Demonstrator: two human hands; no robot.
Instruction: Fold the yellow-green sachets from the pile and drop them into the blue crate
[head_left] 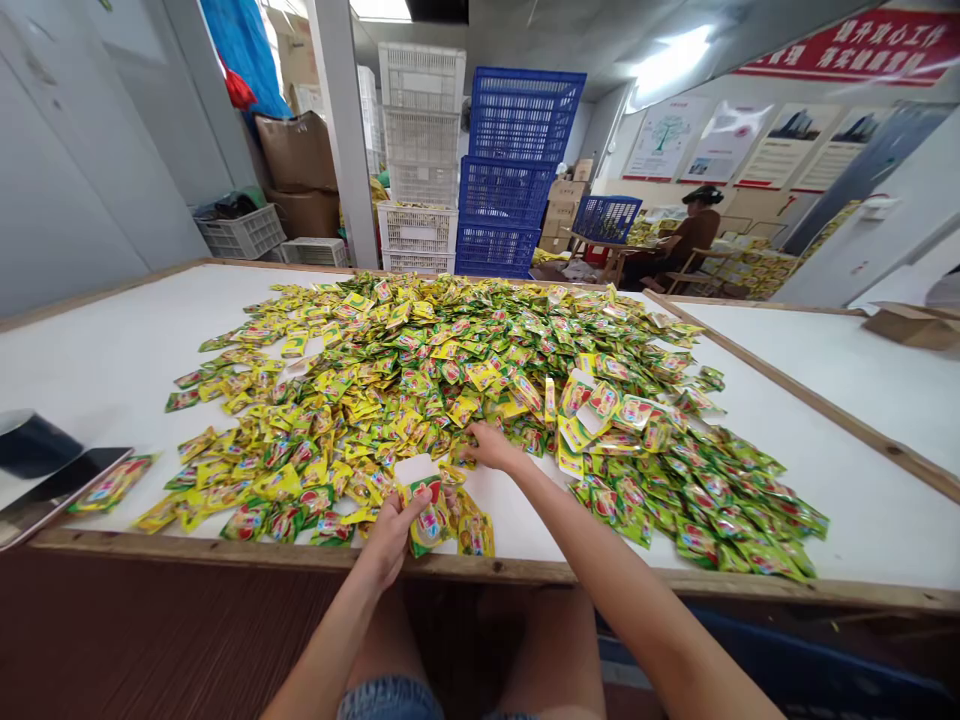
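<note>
Near the front edge, my left hand (390, 535) grips a small printed carton (429, 522) in yellow and green with a red picture. The carton's white top flap (417, 468) stands open. My right hand (491, 446) reaches into the lower edge of a wide pile of small snack packets (420, 380). Its fingers are bent together at a yellow packet (459, 452); the fingertips are partly hidden, so what they pinch is unclear. Several yellow packets (475, 530) lie just right of the carton. More cartons with open flaps (600, 405) rest on green packets to the right.
The white table (870, 500) has a raised wooden edge (525, 572) and a wooden divider (810, 400) on the right. A phone or tablet (67, 490) and a dark object (34, 445) lie at left. Blue crates (506, 170) and white crates (420, 150) stand behind; a person (690, 235) sits farther back.
</note>
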